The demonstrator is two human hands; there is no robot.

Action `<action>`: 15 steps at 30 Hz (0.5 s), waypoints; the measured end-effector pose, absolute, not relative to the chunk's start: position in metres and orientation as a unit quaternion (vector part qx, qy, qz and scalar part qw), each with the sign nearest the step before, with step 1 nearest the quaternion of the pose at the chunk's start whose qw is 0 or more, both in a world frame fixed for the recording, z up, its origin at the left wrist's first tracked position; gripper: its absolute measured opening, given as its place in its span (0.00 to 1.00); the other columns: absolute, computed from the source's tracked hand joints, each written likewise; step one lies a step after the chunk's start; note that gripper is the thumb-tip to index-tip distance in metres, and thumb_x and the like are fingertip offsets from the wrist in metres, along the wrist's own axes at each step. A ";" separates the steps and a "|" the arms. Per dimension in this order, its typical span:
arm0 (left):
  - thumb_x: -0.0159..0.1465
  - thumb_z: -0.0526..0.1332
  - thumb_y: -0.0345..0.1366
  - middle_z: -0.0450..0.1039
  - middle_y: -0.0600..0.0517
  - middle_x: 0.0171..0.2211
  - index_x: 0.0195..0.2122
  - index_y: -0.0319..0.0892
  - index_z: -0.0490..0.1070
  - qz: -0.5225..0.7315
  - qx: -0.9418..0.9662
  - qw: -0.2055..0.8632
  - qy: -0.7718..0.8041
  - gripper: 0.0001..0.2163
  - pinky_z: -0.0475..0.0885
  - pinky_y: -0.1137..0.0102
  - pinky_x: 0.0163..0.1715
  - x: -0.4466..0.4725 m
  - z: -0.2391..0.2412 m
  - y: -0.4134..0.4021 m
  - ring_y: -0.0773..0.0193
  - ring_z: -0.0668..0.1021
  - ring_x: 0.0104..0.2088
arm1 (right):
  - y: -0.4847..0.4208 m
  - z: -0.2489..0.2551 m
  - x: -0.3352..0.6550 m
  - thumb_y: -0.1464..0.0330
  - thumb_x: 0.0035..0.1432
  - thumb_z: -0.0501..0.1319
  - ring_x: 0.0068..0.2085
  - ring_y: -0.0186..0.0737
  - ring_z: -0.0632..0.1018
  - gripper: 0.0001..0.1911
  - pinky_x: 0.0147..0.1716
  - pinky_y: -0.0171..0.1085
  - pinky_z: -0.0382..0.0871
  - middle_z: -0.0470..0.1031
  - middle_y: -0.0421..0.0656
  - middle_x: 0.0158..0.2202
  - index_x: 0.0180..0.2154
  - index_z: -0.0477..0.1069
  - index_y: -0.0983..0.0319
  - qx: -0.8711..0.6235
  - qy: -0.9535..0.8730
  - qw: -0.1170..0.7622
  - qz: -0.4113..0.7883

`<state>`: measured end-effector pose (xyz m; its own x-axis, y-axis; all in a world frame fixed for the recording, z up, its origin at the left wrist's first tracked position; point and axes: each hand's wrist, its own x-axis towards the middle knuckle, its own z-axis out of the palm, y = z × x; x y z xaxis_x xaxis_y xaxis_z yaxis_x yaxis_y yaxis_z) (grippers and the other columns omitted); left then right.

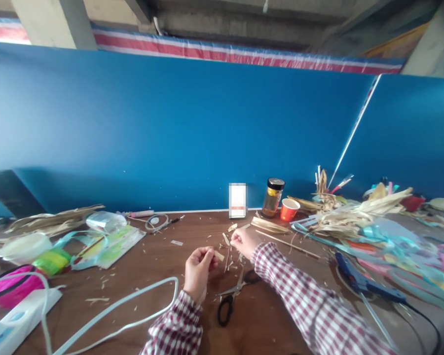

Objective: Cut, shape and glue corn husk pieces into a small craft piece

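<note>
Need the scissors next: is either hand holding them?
No, the scissors lie free on the table; left hand and right hand pinch straw.

head cam | looks forward-down | table (pixel 151 266) near | blue wall (pixel 170 138) behind

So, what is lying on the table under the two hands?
Black-handled scissors and straw scraps lie on the table below the left hand and right hand, each pinching a straw piece. Whatever is beneath the right sleeve cannot be seen.
</note>
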<state>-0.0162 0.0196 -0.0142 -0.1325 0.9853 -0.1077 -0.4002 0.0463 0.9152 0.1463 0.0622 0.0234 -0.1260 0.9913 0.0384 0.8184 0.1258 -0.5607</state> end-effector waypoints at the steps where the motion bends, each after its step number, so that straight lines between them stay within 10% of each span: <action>1: 0.49 0.68 0.41 0.72 0.54 0.21 0.29 0.36 0.70 0.603 0.330 0.572 0.447 0.14 0.69 0.78 0.23 -0.016 -0.014 0.020 0.73 0.72 0.22 | 0.069 0.021 0.143 0.68 0.53 0.61 0.34 0.41 0.76 0.05 0.34 0.38 0.65 0.76 0.45 0.31 0.31 0.73 0.63 -0.632 -0.724 0.199 0.194; 15: 0.50 0.68 0.42 0.71 0.55 0.22 0.30 0.38 0.69 0.578 0.337 0.600 0.439 0.14 0.69 0.79 0.23 -0.012 -0.012 0.017 0.73 0.73 0.23 | 0.070 0.014 0.139 0.73 0.54 0.57 0.26 0.33 0.72 0.06 0.26 0.30 0.61 0.72 0.39 0.23 0.27 0.71 0.62 -0.611 -0.729 0.229 0.206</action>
<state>-0.0125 0.0168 -0.0120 -0.0521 0.9891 -0.1379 -0.3982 0.1060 0.9111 0.1390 0.0701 0.0143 -0.1483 0.9855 0.0819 0.7964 0.1681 -0.5809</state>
